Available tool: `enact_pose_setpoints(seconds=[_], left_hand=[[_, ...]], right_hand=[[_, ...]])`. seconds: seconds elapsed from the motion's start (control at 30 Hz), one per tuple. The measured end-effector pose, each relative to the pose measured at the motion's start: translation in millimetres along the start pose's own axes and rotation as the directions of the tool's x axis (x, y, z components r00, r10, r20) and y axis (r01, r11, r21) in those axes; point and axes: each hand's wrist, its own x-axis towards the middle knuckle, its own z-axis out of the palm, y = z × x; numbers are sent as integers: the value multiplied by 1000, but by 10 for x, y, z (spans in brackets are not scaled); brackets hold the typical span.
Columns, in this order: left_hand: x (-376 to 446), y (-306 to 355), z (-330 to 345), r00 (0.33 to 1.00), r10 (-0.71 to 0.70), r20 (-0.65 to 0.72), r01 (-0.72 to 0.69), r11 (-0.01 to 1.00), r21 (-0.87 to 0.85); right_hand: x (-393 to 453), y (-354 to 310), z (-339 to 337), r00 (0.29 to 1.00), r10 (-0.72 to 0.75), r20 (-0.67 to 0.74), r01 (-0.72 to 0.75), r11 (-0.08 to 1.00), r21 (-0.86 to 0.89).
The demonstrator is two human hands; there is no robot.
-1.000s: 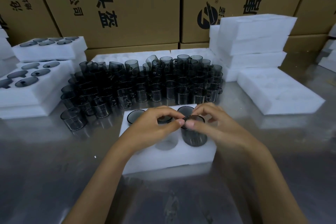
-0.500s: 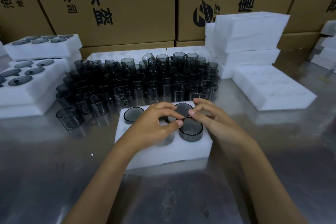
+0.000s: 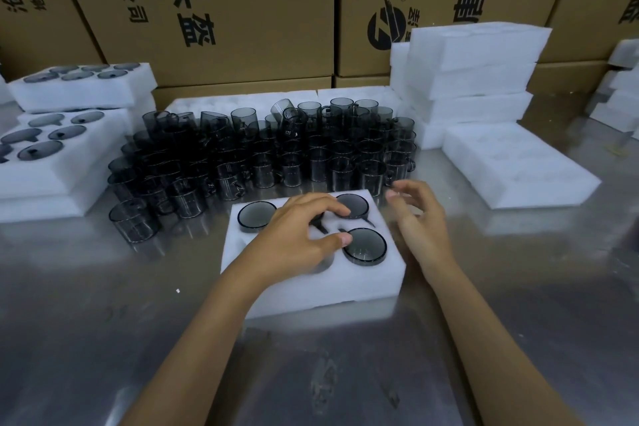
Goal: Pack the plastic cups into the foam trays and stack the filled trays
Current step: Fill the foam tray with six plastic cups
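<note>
We note the left hand point(image 3: 297, 235) resting loose-fingered on the foam tray point(image 3: 311, 290) among seated cups point(image 3: 364, 245), right hand point(image 3: 418, 218) hovering just beside it, fingers apart, holding nothing.

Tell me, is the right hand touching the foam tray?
Apart. In the head view the right hand hovers beside the foam tray, holding nothing.

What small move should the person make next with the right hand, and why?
Probably the right hand, which is free and open beside the foam tray, should reach to the loose cups just behind the tray and take one. The tray shows three seated cups, the left hand rests on it, and a pocket near that hand seems unfilled.
</note>
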Motion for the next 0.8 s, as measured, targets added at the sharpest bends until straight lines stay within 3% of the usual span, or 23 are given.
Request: enact_pose_setpoints(seconds=[0.07, 0.17, 0.27, 0.47, 0.63, 0.8], left_hand=[[8, -5, -20, 999, -27, -30, 24, 994, -103], [14, -16, -89, 987, -77, -143, 49, 980, -193], [29, -82, -161, 969, -53, -242, 43, 998, -45], [18, -195, -71, 983, -18, -185, 84, 930, 357], [29, -210, -52, 981, -6, -193, 82, 917, 390], [26, -207, -51, 983, -7, -184, 82, 913, 401]], right_hand=[[126, 104, 18, 993, 21, -115, -28, 998, -54], [317, 202, 41, 990, 37, -134, -60, 984, -171], [446, 233, 108, 995, 20, -100, -47, 959, -280], [549, 263, 185, 999, 30, -45, -45, 912, -408], [642, 211, 183, 982, 172, -77, -189, 911, -368], [598, 179, 159, 981, 165, -107, -191, 929, -318]])
